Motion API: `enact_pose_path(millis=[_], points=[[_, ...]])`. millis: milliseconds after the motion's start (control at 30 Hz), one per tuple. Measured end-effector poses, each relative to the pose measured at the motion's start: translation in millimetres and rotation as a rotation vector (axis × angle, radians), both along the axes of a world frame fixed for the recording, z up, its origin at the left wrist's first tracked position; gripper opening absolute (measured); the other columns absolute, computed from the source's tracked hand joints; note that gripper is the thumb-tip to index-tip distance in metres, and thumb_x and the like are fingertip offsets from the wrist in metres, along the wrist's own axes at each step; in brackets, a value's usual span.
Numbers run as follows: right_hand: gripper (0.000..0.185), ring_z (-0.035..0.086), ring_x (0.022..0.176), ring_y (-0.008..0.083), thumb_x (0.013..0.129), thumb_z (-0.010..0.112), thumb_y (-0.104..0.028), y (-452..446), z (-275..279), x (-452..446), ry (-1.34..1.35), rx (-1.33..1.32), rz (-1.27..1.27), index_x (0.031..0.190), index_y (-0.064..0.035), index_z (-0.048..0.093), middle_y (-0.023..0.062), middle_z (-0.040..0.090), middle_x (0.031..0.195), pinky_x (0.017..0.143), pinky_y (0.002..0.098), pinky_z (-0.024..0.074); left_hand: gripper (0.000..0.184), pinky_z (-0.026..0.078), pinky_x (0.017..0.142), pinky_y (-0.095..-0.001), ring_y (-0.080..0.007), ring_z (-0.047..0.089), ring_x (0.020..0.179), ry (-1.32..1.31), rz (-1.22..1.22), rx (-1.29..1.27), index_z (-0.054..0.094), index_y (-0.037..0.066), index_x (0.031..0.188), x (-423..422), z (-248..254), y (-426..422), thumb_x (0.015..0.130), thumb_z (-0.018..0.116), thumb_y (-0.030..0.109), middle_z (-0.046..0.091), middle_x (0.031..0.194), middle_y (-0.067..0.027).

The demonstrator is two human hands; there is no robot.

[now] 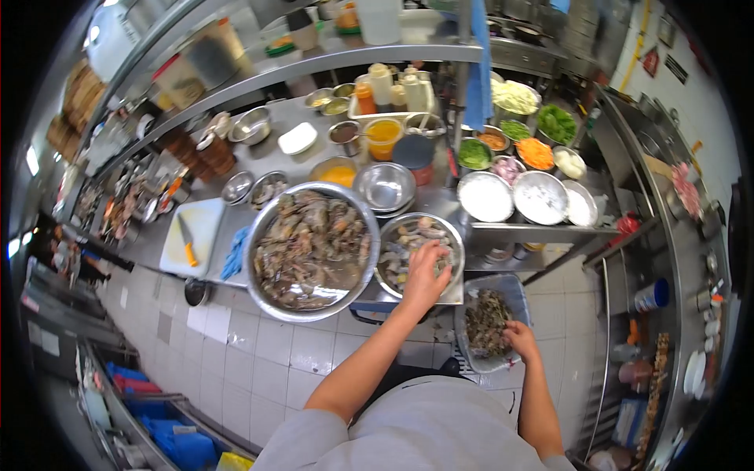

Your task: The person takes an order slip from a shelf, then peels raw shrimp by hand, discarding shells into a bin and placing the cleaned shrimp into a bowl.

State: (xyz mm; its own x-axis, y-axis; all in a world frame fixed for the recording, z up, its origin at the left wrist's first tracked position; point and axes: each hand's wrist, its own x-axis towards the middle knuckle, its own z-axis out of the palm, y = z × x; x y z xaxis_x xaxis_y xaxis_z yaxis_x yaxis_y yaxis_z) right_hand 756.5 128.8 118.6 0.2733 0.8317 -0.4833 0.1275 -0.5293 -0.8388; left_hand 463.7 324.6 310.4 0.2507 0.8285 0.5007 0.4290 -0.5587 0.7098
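My left hand [428, 275] is over the smaller steel bowl [458, 280], its fingers curled down at the pale peeled shrimp [400, 255]; what its fingertips hold, if anything, is too small to name. My right hand [521, 341] hangs over the right edge of a grey bin [514, 294] holding a heap of dark shells [485, 318]. Its fingers are bent together near the heap, and I cannot make out anything between them. Left of the smaller bowl stands a large steel bowl [258, 294] full of unpeeled grey-brown shrimp [306, 247] with some liquid.
A white cutting board [206, 228] bears a knife with a yellow handle [190, 253], beside a blue cloth [235, 253]. Empty steel bowls [385, 187], sauce containers [384, 135] and bowls of cut vegetables [536, 154] stand behind. A steel shelf [353, 64] crosses above the counter.
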Motion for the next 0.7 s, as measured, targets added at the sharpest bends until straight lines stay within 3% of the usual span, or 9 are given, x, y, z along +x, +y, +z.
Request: enact_pose_path(millis=[100, 133, 167, 200, 333, 400, 500, 700], points=[[0.035, 0.062, 0.071, 0.0117, 0.089, 0.064, -0.007, -2.3, 4.8, -2.3, -0.001, -0.084, 0.014, 0.123, -0.0008, 0.058, 0.0066, 0.068, 0.091, 0.062, 0.0259, 0.0493, 0.027, 0.046, 0.091, -0.0410, -0.0353, 0.057, 0.105, -0.041, 0.079, -0.014, 0.062, 0.005, 0.104, -56.7, 13.5, 11.3, 0.079, 0.071, 0.006, 0.061, 0.108, -0.0147], [0.036, 0.062, 0.070, 0.0118, 0.089, 0.064, -0.007, -2.9, 5.4, -3.1, 0.049, -0.093, -0.024, 0.123, -0.0011, 0.057, 0.0063, 0.068, 0.090, 0.061, 0.0257, 0.0486, 0.023, 0.048, 0.086, -0.0418, -0.0348, 0.060, 0.099, -0.105, 0.143, -0.233, 0.064, 0.004, 0.101, -77.8, 29.5, 5.6, 0.079, 0.070, 0.006, 0.063, 0.103, -0.0145], [0.036, 0.062, 0.070, 0.0119, 0.088, 0.064, -0.007, -1.7, 5.3, -4.4, 0.098, -0.102, -0.064, 0.123, -0.0015, 0.057, 0.0059, 0.068, 0.089, 0.059, 0.0255, 0.0479, 0.020, 0.050, 0.082, -0.0416, -0.0338, 0.062, 0.094, -0.034, 0.222, -0.075, 0.066, 0.003, 0.098, -102.2, 27.0, 9.5, 0.079, 0.069, 0.004, 0.065, 0.096, -0.0143], [0.036, 0.062, 0.070, 0.0119, 0.088, 0.064, -0.007, 0.5, 9.8, -7.2, 0.102, -0.101, -0.051, 0.123, -0.0015, 0.057, 0.0059, 0.068, 0.089, 0.059, 0.0255, 0.0479, 0.019, 0.050, 0.083, -0.0418, -0.0340, 0.063, 0.093, 0.004, 0.280, -0.084, 0.067, 0.003, 0.098, -131.9, 22.1, 12.7, 0.079, 0.068, 0.004, 0.066, 0.094, -0.0151], [0.031, 0.058, 0.063, 0.0119, 0.089, 0.062, -0.003, 7.8, 16.1, -13.7, 0.119, -0.120, -0.084, 0.120, -0.0002, 0.058, 0.0052, 0.065, 0.084, 0.055, 0.0250, 0.0467, 0.019, 0.050, 0.085, -0.0468, -0.0349, 0.063, 0.097, 0.569, 0.394, -0.303, 0.071, 0.007, 0.096, -231.0, 31.0, 7.7, 0.078, 0.066, 0.011, 0.069, 0.099, -0.0138], [0.031, 0.058, 0.062, 0.0114, 0.089, 0.062, -0.004, 12.7, 18.0, -15.8, 0.119, -0.133, -0.067, 0.120, -0.0009, 0.058, 0.0049, 0.065, 0.085, 0.054, 0.0250, 0.0465, 0.025, 0.051, 0.084, -0.0476, -0.0362, 0.062, 0.097, 0.829, 0.318, -0.331, 0.071, 0.008, 0.099, -248.9, 27.3, 3.5, 0.075, 0.068, 0.013, 0.070, 0.095, -0.0140], [0.031, 0.057, 0.062, 0.0108, 0.090, 0.062, -0.006, 24.2, 16.4, -19.6, 0.109, -0.095, -0.024, 0.121, -0.0017, 0.059, 0.0050, 0.066, 0.087, 0.054, 0.0252, 0.0469, 0.031, 0.050, 0.083, -0.0478, -0.0371, 0.062, 0.095, 0.883, 0.312, -0.216, 0.070, 0.009, 0.104, -259.3, -2.0, 6.3, 0.073, 0.068, 0.015, 0.070, 0.093, -0.0145], [0.030, 0.060, 0.073, 0.0078, 0.094, 0.060, -0.009, 54.0, 71.5, -48.1, 0.144, 0.026, 0.046, 0.123, -0.0016, 0.057, 0.0023, 0.067, 0.095, 0.061, 0.0212, 0.0464, 0.030, 0.050, 0.084, -0.0478, -0.0345, 0.060, 0.101, 0.954, 0.294, -0.306, 0.070, 0.009, 0.104, -265.5, 20.5, 12.2, 0.075, 0.067, 0.016, 0.068, 0.100, -0.0145]])
